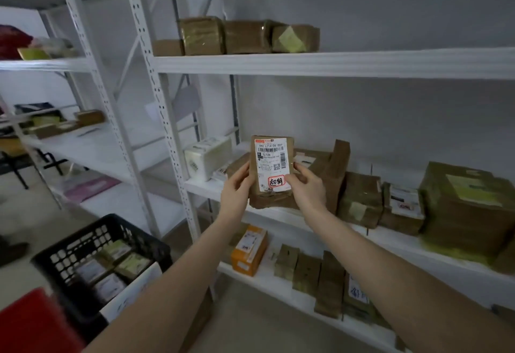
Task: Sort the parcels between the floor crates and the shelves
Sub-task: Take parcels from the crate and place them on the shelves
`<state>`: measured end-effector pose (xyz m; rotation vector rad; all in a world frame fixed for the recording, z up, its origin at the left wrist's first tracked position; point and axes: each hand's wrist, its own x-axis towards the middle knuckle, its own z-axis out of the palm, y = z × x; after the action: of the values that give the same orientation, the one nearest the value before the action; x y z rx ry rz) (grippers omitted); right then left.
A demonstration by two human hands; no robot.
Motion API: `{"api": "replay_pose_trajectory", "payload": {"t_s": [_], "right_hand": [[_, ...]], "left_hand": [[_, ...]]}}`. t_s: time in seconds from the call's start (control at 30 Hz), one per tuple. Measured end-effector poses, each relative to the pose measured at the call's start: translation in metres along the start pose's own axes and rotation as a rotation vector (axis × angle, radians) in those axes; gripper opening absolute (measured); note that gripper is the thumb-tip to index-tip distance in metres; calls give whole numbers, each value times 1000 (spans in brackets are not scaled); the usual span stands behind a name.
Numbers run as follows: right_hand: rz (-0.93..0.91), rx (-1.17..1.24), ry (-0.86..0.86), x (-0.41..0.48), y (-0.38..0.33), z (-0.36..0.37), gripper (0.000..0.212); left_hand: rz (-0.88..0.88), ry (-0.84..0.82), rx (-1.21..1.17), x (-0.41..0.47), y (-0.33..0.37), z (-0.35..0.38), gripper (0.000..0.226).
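Observation:
I hold a small brown cardboard parcel (271,171) upright in front of the middle shelf (206,186), its white shipping label with a red-circled mark facing me. My left hand (235,189) grips its left edge and my right hand (305,186) grips its right edge, thumb on the label. Behind it on the middle shelf lie more brown parcels (359,195) and a white box (207,156). A black floor crate (72,249) at lower left holds several labelled parcels.
The top shelf (334,64) carries three taped brown boxes (248,36). An orange box (249,249) and several upright brown parcels stand on the bottom shelf. A red crate (33,324) sits at the lower left corner. Another white rack (92,140) stands to the left.

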<state>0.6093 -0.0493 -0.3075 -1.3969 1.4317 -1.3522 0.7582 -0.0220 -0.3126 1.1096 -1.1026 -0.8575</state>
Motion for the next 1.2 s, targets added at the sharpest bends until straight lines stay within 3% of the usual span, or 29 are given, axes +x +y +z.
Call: {"api": "replay_pose_trajectory", "payload": {"t_s": [0.3, 0.7, 1.07, 1.2], "right_hand": [[162, -120, -235, -9, 77, 166, 44], [268, -152, -642, -37, 132, 446, 46], [259, -289, -989, -4, 191, 627, 51], [280, -351, -1134, 11, 223, 683, 62]], "left_hand": [[-298, 145, -17, 9, -106, -133, 53], [-491, 482, 32, 37, -198, -365, 43], [-617, 756, 109, 90, -280, -471, 44], [-723, 831, 173, 113, -322, -507, 56]]}}
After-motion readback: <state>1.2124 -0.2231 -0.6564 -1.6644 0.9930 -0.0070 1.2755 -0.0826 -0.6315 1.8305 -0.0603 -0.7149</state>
